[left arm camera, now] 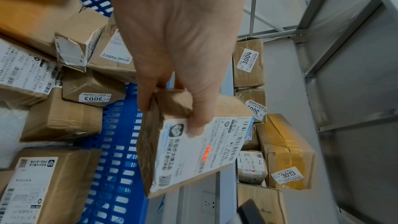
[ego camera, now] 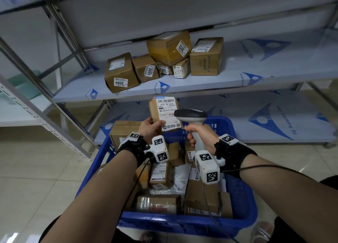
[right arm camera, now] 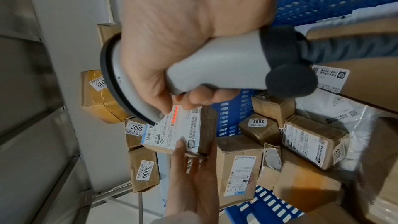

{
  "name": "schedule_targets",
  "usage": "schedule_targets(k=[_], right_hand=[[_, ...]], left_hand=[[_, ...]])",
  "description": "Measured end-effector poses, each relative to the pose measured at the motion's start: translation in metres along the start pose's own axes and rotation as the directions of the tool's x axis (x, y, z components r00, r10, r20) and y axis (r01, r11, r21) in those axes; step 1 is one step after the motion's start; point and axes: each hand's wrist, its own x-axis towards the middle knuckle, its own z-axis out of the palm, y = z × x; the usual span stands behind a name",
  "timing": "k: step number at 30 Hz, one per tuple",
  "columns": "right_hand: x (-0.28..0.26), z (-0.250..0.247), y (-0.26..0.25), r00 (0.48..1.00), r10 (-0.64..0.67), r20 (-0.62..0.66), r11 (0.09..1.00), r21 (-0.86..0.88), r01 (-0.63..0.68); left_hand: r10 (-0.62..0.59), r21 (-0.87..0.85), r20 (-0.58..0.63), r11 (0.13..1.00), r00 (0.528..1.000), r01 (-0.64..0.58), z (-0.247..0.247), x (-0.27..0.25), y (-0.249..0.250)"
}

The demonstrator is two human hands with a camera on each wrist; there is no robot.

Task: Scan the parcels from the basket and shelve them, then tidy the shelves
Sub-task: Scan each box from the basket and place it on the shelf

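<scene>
My left hand (ego camera: pixel 149 128) grips a small brown parcel (ego camera: pixel 165 113) by its lower end, label up, above the blue basket (ego camera: pixel 182 222). In the left wrist view the thumb lies on the parcel's (left arm camera: pixel 193 156) white label, where a red scan line glows. My right hand (ego camera: pixel 198 136) grips the handle of a grey barcode scanner (ego camera: pixel 192 117), its dark head just right of the parcel. The right wrist view shows the scanner (right arm camera: pixel 215 67) aimed at the label of the parcel (right arm camera: pixel 174 130). Several brown parcels fill the basket.
Several numbered parcels, among them 3004 (ego camera: pixel 120 72), 3005 (ego camera: pixel 146 68) and 3013 (ego camera: pixel 169 46), sit grouped on the middle shelf (ego camera: pixel 274 72). The lower shelf (ego camera: pixel 265 122) lies behind the basket. A white rack (ego camera: pixel 27 103) stands at the left. Tiled floor surrounds the basket.
</scene>
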Motion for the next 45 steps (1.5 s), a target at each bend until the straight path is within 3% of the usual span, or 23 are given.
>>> schedule_targets(k=[45], right_hand=[[-0.0022,-0.0058,-0.0064,0.996,0.066,0.058,0.998,-0.009,-0.065]], left_hand=[[0.016,0.063,0.022,0.998,1.0,-0.017,-0.001,0.0014,0.0005]])
